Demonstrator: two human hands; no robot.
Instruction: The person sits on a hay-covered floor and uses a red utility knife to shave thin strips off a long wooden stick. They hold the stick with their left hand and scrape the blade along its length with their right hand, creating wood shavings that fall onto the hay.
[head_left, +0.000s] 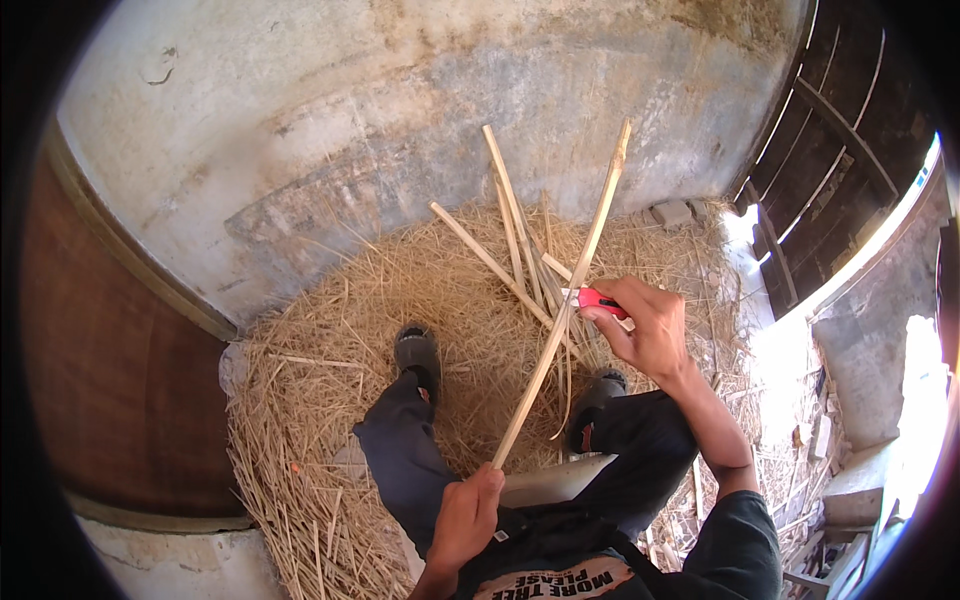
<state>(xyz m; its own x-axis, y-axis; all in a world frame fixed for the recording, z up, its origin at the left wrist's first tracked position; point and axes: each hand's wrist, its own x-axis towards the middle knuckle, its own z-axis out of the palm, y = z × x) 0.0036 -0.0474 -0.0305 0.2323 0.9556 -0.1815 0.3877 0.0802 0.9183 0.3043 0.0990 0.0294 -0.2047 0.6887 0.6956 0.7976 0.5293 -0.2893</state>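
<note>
My left hand is closed round the near end of a long pale strip of split bamboo, which slants up and away to the right. In my right hand is a red utility knife. Its blade lies against the strip about midway along, where a thin shaving seems to hang down. Behind the strip, several more bamboo strips lean and cross one another, some with their tops toward the wall.
Straw-like shavings cover the floor around my shoes. A stained plaster wall rises ahead. A brown door is at left, and a dark plank door at right lets in bright light. Rubble lies by the wall.
</note>
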